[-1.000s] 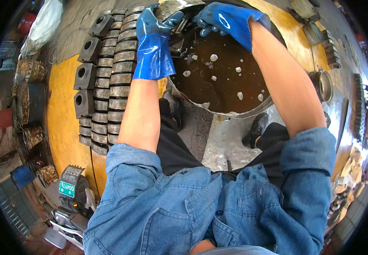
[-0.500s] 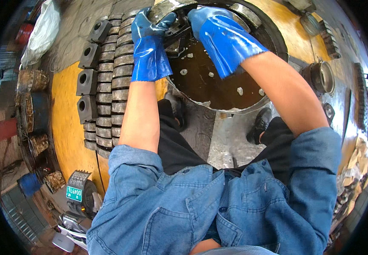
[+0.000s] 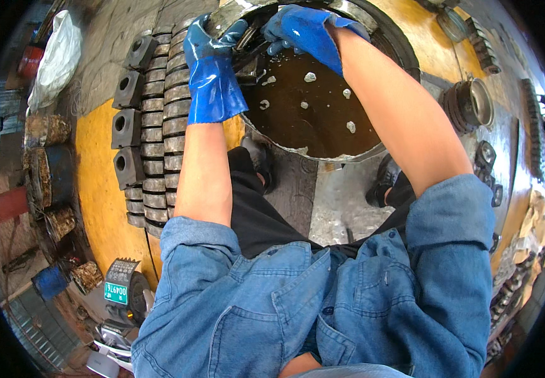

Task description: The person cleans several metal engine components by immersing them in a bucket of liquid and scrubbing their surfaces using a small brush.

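Note:
Both my hands wear blue rubber gloves and work over the far left side of a round tub (image 3: 307,151) of brown liquid with pale floating flecks. My left hand (image 3: 212,50) is closed on a grey metal part (image 3: 224,20) at the tub's edge, its thumb toward the middle. Close by on the right, my right hand (image 3: 294,31) has its fingers curled in low over the liquid; what they hold, if anything, is hidden. Between the hands, a dark blocky metal piece (image 3: 250,70) shows above the liquid.
Left of the tub stand rows of stacked metal rings (image 3: 154,132) and dark blocks with round holes (image 3: 127,126) on a yellow surface. A ring-shaped metal piece (image 3: 480,102) lies to the right. A white plastic bag (image 3: 58,60) sits far left. My feet are beneath the tub's near edge.
My right hand has shifted left and turned inward, its fingers now lower over the liquid and nearer my left hand. My left hand has moved slightly left, and the floating flecks have drifted.

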